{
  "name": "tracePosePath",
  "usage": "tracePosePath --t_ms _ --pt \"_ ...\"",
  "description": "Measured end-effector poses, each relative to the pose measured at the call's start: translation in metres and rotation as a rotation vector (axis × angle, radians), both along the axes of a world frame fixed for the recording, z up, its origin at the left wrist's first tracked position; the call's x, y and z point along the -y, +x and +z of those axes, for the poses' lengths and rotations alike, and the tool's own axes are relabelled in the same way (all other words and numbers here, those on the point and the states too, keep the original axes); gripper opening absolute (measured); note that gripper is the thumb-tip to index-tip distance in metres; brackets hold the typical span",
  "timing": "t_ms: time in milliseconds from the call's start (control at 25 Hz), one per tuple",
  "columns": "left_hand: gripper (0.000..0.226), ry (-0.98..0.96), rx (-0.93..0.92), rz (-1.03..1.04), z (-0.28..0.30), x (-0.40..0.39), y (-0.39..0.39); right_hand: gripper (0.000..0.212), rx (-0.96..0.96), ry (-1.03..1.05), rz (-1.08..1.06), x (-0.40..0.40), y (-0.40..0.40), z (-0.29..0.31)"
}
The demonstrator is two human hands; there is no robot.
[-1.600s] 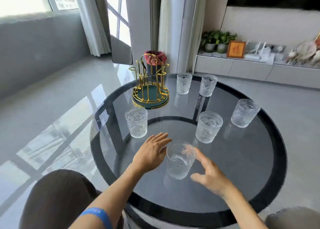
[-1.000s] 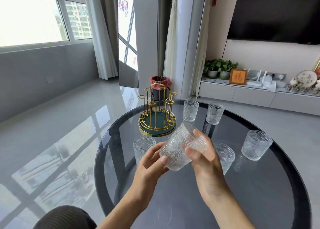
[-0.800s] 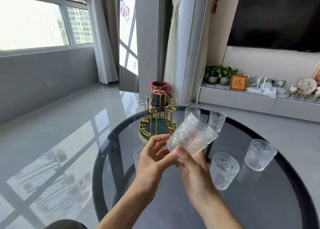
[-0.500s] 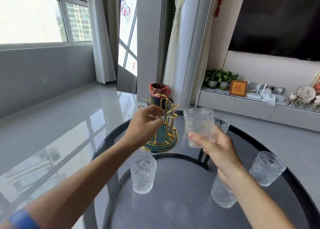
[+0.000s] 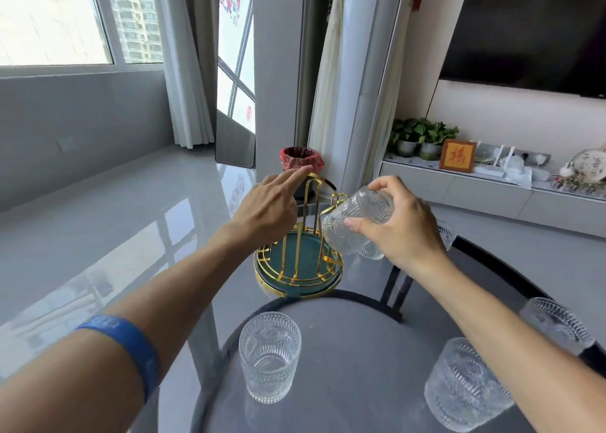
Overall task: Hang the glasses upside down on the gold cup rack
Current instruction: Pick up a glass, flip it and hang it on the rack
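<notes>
The gold cup rack (image 5: 300,262) with a teal base stands at the far side of the round glass table (image 5: 370,396). My left hand (image 5: 267,208) rests on the rack's left side, fingers stretched toward its top loop; whether it grips a wire I cannot tell. My right hand (image 5: 398,223) holds a ribbed clear glass (image 5: 352,226) tilted, mouth facing down and left, right beside a peg on the rack's right side. Upright glasses stand near me: one at front left (image 5: 269,355), one at front right (image 5: 465,383), one at the far right (image 5: 557,323).
A red-lined bin (image 5: 301,160) stands on the floor behind the rack. Another glass (image 5: 446,234) peeks out behind my right wrist. A low cabinet (image 5: 492,193) with plants and ornaments runs along the right wall. My knees are out of view.
My right hand has turned the glass further over and carried it left to the rack's right peg. My left hand stays at the rack's top. The view has tilted closer to the table.
</notes>
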State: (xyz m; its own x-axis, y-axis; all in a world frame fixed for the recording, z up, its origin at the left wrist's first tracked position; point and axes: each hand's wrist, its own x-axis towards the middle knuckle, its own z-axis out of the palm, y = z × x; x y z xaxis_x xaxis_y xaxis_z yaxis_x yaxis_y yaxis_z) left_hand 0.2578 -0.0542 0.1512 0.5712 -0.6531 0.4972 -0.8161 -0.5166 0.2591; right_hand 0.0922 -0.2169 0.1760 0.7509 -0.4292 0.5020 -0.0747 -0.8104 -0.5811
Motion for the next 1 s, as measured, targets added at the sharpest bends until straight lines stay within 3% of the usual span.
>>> tracePosePath --t_ms 160,440,640,720,880,1000 --pt "0.057 0.084 0.065 0.057 0.012 0.006 0.001 0.053 -0.092 -0.169 0.061 -0.003 0.018 -0.004" --pt "0.069 0.064 0.015 0.128 0.02 0.012 -0.008 0.032 -0.312 -0.131 0.073 -0.013 0.036 -0.022" --pt "0.068 0.146 -0.235 0.134 0.03 0.023 -0.018 0.034 -0.352 -0.109 0.098 -0.011 0.03 -0.021" --pt "0.067 0.086 -0.275 0.126 0.034 0.018 -0.033 0.039 -0.368 -0.119 0.107 -0.014 0.024 -0.023" --pt "0.075 -0.127 -0.334 0.051 -0.007 -0.039 -0.1 0.045 -0.13 -0.123 0.057 -0.026 -0.012 -0.045" --pt "0.105 0.141 -0.561 0.025 -0.043 -0.073 -0.135 0.034 -0.056 -0.086 0.04 -0.041 -0.039 -0.07"
